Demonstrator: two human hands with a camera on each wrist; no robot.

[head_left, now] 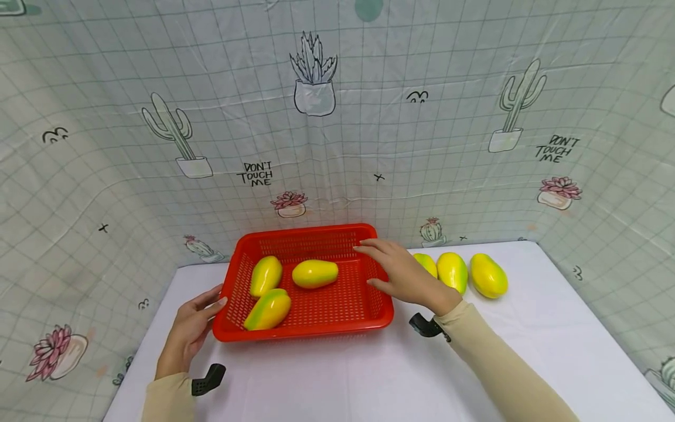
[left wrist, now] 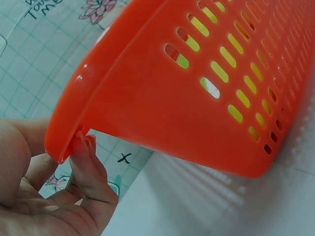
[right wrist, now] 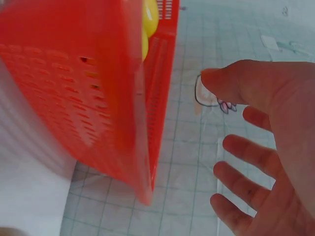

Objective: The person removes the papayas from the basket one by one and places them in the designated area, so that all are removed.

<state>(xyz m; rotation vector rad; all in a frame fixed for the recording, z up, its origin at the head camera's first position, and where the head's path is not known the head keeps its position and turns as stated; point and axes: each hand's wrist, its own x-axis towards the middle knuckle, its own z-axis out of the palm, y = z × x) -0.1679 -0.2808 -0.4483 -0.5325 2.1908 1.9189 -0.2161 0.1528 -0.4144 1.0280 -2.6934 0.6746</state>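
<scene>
**A:** Entry one, largest first: what are you working on?

**B:** Your white table (head_left: 337,375), backed by a cactus-print cloth (head_left: 337,146). Next in size, the red basket (head_left: 316,237), sitting on the table between your two hands, slotted walls all round.

**A:** And your hands?

**B:** Your left hand (head_left: 191,331) lies at the basket's near-left corner. The left wrist view shows its fingertips (left wrist: 84,147) touching under the rim, fingers only lightly bent, not wrapped round anything. Your right hand (head_left: 403,275) hangs over the basket's right rim, fingers straight and spread, holding nothing; whether it rests on the rim, you cannot tell.

**A:** Smaller items?

**B:** Three yellow-green mangoes inside the basket: one at the front left (head_left: 268,309), one behind it (head_left: 266,275), one in the middle (head_left: 314,273). Three more mangoes in a row on the table just right of the basket: the rightmost (head_left: 488,275), the middle one (head_left: 452,271), and one partly hidden behind your right hand (head_left: 426,264).
</scene>
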